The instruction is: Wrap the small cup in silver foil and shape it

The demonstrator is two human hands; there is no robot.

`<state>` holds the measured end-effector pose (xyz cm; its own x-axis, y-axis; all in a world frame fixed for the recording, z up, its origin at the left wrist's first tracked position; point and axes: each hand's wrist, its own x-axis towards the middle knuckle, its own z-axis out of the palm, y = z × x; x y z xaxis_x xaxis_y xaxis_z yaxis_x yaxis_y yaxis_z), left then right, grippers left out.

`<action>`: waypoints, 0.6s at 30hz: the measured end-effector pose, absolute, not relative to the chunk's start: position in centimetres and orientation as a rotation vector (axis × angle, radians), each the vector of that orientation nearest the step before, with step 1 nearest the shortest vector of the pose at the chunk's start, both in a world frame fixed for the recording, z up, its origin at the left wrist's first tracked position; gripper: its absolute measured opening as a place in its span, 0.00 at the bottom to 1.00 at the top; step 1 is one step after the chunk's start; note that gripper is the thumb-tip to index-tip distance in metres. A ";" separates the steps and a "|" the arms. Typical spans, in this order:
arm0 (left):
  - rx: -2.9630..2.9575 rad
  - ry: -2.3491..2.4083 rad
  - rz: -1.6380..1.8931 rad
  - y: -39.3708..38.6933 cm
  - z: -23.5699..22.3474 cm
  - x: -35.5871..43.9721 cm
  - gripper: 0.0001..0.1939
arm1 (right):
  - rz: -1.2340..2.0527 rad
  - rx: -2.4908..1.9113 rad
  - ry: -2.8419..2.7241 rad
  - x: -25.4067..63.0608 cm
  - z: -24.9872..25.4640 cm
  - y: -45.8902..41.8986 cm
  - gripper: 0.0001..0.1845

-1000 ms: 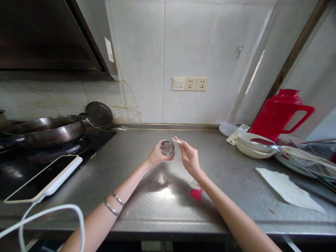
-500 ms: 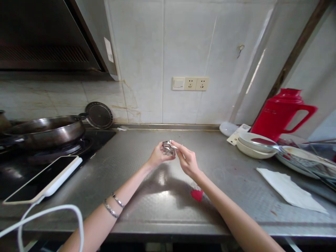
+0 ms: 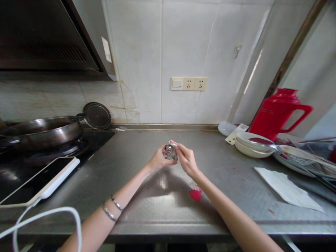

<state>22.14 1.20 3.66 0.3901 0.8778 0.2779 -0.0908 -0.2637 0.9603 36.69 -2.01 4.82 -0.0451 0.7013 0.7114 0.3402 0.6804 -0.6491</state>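
Glass-like container (image 3: 170,153), small and shiny, held above the worktop (image 3: 157,211) near its middle, between both hands. At the far left, a phone (image 3: 39,181) lying partly over the black hob (image 3: 105,137), close to a pan (image 3: 51,134): could overheat if left beside a lit burner. Looped white cable (image 3: 60,209) near the left forearm: could snag on a bracelet (image 3: 107,211) and drag the phone. Left hand (image 3: 158,159) curled round the container's side, fingers spread: could lose its hold on the slick wall under a sideways push. Right hand (image 3: 187,157) closed in a pinch on a small pale piece (image 3: 172,143) at the container's rim; could tilt or jerk the container if pulling too hard. Piece too small to identify.

As for materials: pan of dull steel, round and low-walled; cable smooth and bendy; container clear to silvery, with bright, crumpled-looking reflections. Worktop of grey metal, finely patterned, glossy near the front. Further right, a flat red scrap (image 3: 195,194), ragged along one edge; pale, rounded bowls (image 3: 253,151), stacked; glossy red thermos jug (image 3: 275,117); thin white paper (image 3: 288,189), torn-edged.
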 end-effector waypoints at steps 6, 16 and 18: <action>1.482 0.697 1.142 1.3 3.5 22.5 0.36 | 0.168 -0.772 -1.728 36.7 4.7 -2.4 0.18; 1.482 0.817 1.167 1.3 4.1 22.0 0.33 | 0.147 -0.809 -1.616 36.1 5.4 -3.6 0.15; 1.531 0.845 1.197 1.5 4.0 21.9 0.33 | 0.177 -0.876 -1.512 36.1 5.6 -3.5 0.16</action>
<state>21.92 1.46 4.04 0.2726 0.9203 0.2807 -0.0438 -0.2796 0.9591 36.07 -3.46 5.55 0.1104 0.6075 0.7866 0.4098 0.6932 -0.5929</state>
